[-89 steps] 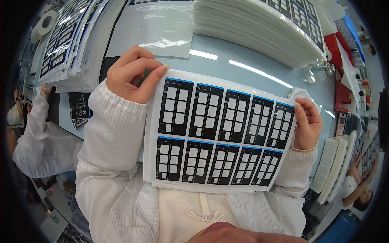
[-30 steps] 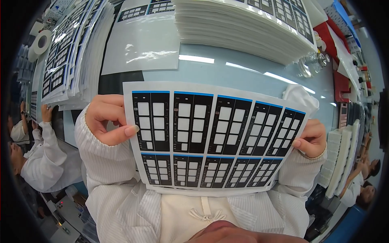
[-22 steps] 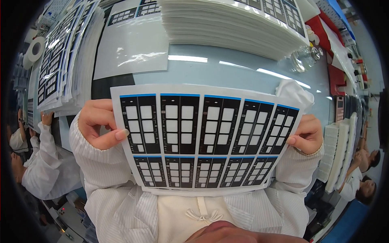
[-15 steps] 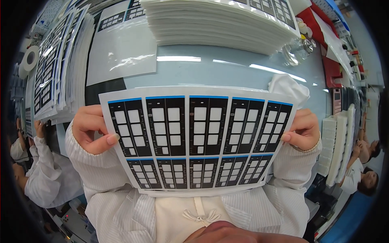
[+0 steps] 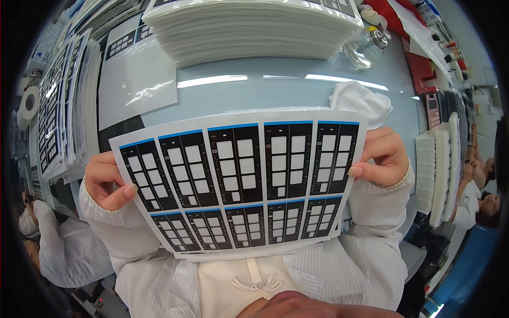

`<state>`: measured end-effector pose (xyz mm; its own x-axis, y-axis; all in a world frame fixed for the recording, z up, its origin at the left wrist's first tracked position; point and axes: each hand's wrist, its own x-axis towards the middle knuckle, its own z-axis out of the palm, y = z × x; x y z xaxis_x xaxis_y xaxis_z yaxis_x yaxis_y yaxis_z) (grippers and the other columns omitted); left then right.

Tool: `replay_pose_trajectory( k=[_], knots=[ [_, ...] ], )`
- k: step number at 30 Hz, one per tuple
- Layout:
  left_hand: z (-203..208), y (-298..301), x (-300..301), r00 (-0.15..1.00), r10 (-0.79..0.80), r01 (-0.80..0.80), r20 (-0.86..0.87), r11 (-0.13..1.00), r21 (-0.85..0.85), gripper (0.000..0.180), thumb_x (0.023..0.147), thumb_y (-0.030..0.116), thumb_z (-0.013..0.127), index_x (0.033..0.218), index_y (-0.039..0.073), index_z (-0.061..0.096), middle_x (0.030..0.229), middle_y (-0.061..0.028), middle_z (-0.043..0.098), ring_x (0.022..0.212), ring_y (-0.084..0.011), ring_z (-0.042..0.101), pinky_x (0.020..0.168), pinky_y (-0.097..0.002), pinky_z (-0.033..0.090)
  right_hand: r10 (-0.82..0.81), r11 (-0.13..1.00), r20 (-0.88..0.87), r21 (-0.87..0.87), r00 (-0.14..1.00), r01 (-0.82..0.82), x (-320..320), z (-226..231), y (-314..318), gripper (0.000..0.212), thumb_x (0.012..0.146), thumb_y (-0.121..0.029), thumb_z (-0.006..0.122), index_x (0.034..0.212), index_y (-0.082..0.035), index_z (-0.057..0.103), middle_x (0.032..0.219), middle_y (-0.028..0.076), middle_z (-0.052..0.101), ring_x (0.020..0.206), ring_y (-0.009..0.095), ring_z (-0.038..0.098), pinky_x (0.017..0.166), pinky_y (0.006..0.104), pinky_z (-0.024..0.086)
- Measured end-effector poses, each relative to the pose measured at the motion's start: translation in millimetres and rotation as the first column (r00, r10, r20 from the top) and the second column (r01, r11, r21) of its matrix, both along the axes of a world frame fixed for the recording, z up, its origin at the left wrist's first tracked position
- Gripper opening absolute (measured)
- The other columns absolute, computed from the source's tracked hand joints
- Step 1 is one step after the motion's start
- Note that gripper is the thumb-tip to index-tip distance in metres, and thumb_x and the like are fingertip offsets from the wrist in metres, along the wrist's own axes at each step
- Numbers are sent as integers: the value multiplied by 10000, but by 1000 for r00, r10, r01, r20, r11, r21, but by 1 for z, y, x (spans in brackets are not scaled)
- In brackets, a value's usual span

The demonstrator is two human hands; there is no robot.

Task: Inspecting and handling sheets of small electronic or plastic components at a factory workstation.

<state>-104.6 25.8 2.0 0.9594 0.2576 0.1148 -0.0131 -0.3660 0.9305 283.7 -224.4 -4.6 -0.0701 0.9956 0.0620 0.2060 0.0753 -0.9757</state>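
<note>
A white sheet printed with two rows of black panels, each panel topped by a blue strip and filled with white squares, is held up in front of my chest. My left hand pinches its left edge, with the thumb on the printed face. At the opposite edge my right hand grips it the same way, its other fingers curled behind. A further white layer shows along the sheet's top and bottom edges; whether it is a second sheet I cannot tell. Beyond my right hand lies a crumpled white cloth on the table.
A thick stack of sheets stands at the far middle, beside a glass bottle with a metal top. More printed sheets are piled at left, near a white roll. White blocks line the right side. Co-workers sit at both sides.
The held sheet has turned slightly, its left side now lower and its right panels facing me more squarely. The whole view has shifted a little. Both hands keep their hold.
</note>
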Motion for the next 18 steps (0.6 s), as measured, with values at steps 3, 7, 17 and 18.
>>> replay_pose_trajectory(
  k=[3, 7, 17, 18],
  knots=[
    [-1, 2, 1, 1000, -15, 15, 23, 1000, 0, 155, 738, 91, 623, 655, -37, 648, 796, -180, 668, 644, -232, 632, 584, -291, 474, -4, 999, -33, 42, 999, 6, 1, 0, 0, 84, 735, -37, 702, 717, 41, 676, 721, 131, 657, 531, 147, 561, 505, 237, 397],
    [1, 1, 0, 1000, -14, 14, -12, 1000, 20, 163, 743, 94, 608, 653, -38, 643, 790, -180, 668, 660, -232, 632, 600, -297, 475, 73, 993, 43, -92, 996, -69, 4, 8, 0, 104, 741, -48, 673, 760, 52, 694, 813, 184, 681, 727, 245, 666, 679, 306, 490],
    [-2, 4, -2, 999, -38, 39, -17, 998, 40, 154, 738, 86, 607, 649, -36, 639, 801, -182, 669, 672, -245, 635, 617, -311, 479, 37, 995, 63, -94, 997, -31, -2, 8, 0, 100, 745, -56, 674, 703, 35, 679, 765, 155, 681, 676, 220, 659, 653, 281, 477],
    [-2, 4, -1, 999, -40, 41, -18, 998, 40, 154, 738, 86, 607, 649, -36, 639, 801, -182, 669, 672, -245, 635, 617, -311, 479, 34, 995, 62, -93, 997, -29, -3, 7, 0, 100, 745, -56, 674, 703, 35, 679, 765, 155, 681, 676, 220, 659, 653, 281, 477]
  ],
)
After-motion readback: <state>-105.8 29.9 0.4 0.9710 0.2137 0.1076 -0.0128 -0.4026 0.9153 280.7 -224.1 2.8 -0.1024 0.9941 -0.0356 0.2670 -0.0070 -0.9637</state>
